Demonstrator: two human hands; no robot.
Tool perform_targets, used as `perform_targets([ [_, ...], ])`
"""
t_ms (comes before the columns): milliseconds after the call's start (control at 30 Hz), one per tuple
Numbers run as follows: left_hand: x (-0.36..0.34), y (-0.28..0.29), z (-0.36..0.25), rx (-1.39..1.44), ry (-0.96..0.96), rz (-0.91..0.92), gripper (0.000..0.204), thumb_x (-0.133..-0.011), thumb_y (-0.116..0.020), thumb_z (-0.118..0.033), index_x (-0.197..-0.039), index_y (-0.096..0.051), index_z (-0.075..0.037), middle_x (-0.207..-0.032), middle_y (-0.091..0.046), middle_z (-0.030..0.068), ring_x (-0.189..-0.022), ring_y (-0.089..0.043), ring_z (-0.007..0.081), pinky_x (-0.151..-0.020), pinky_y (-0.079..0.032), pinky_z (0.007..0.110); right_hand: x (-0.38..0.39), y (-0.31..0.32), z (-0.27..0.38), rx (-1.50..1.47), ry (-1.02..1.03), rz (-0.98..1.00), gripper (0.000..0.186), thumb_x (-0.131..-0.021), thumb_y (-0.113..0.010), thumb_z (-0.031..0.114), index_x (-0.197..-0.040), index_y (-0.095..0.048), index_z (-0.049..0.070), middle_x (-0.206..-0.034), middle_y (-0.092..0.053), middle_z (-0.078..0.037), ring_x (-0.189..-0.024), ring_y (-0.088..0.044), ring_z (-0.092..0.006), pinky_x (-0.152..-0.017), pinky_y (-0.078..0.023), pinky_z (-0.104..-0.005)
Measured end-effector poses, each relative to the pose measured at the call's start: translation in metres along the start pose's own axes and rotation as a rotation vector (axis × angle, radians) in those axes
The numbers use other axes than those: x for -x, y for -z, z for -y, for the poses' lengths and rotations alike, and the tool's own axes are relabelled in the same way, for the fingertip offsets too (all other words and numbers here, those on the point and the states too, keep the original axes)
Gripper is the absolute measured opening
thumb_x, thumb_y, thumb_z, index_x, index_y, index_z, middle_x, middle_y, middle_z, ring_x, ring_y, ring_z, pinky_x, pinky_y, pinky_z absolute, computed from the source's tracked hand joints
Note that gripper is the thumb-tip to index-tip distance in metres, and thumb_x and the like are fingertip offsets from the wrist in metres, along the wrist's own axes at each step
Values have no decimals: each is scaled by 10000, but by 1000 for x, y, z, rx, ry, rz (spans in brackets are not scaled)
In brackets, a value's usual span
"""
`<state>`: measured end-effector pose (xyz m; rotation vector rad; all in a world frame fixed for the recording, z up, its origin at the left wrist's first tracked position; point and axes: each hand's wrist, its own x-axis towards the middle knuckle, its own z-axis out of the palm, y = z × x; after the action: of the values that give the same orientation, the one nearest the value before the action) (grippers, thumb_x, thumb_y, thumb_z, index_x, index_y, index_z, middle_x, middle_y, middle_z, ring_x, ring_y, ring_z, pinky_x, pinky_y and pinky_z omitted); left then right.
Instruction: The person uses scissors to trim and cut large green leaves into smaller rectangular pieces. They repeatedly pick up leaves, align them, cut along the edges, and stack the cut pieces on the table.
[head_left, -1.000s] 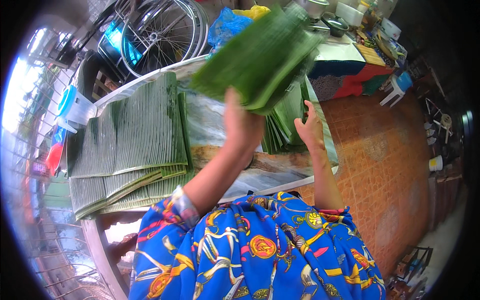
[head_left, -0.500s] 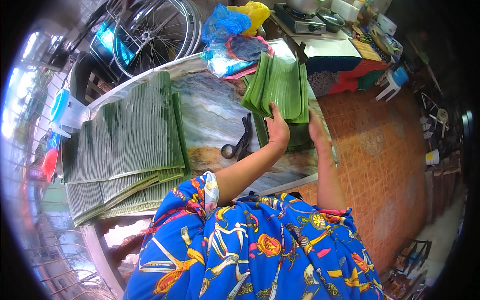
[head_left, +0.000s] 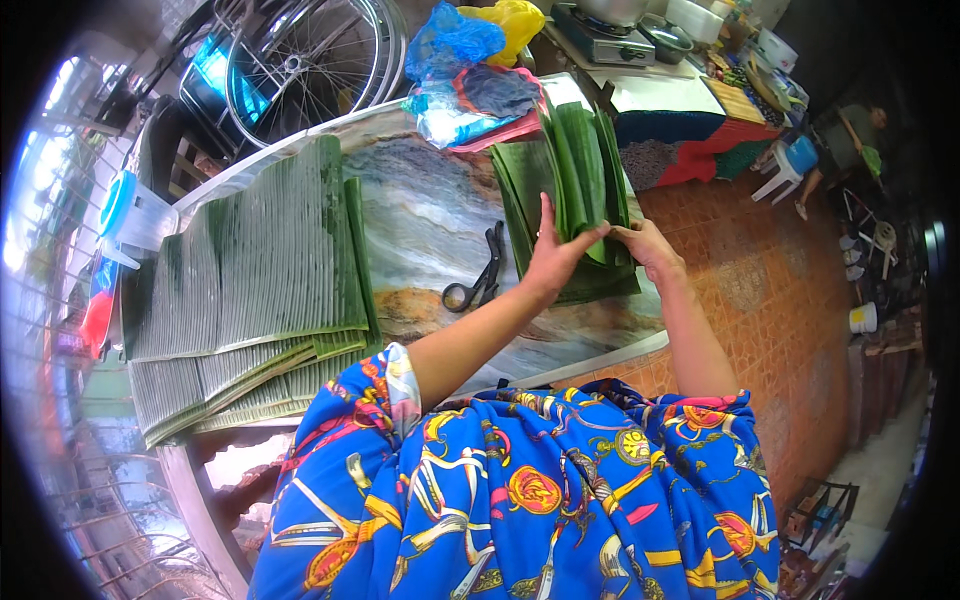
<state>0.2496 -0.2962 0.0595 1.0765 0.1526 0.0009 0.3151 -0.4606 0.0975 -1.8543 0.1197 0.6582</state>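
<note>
Your right fingers [head_left: 622, 232] are drawn together in a pinch on the near right edge of the folded banana-leaf bundle [head_left: 578, 170]. Your left hand [head_left: 555, 258] lies against the same bundle, its index finger pointing up and its thumb stretched sideways toward the right fingertips; the remaining left fingers are hidden, so whether they grip cannot be told. The bundle, several layers deep with its folds running away from you, is at the right end of the marbled tabletop [head_left: 430, 195], above darker leaf pieces [head_left: 590, 290] that show below your hands.

Just left of the bundle, beyond your left forearm, lie black scissors [head_left: 490, 272], handle loops toward you. Farther left, a broad pile of banana leaves [head_left: 250, 260], ribbed and dark green, covers the tabletop's left end; a translucent container [head_left: 145, 215] with a blue lid is near its far left side.

At the tabletop's far edge are a blue plastic bag [head_left: 455, 42] and a yellow plastic bag [head_left: 512, 28], with a spoked wheel [head_left: 292, 65] to their left. A portable stove [head_left: 605, 42] stands to their right. Beyond the tabletop's right end, a white stool [head_left: 783, 178] rests on the tiled floor [head_left: 745, 270].
</note>
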Motion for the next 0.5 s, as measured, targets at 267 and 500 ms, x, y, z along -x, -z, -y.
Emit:
perform_targets([
  [267,-19,45,-52,295,266,235,932,-841,-722,-430,-1503,-185,-51,-1393,-455,150,-1282,-459,246,-1033,-420,376,-25,8,-24,411,97,-34,340,-863,-647,116,-1154,-630,-57,-1042,-694,-100,-912,-648,-146,-823,-501,-292],
  [500,-25,39,-32,-854,10,-167,1116,-735,-747,-490,-1517,-111,-10,-1314,-514,294,-1147,-567,379,-978,-445,424,-19,15,-14,557,238,95,407,-820,-657,240,-1090,-645,-63,-1008,-695,-170,-953,-658,-236,-846,-492,-347],
])
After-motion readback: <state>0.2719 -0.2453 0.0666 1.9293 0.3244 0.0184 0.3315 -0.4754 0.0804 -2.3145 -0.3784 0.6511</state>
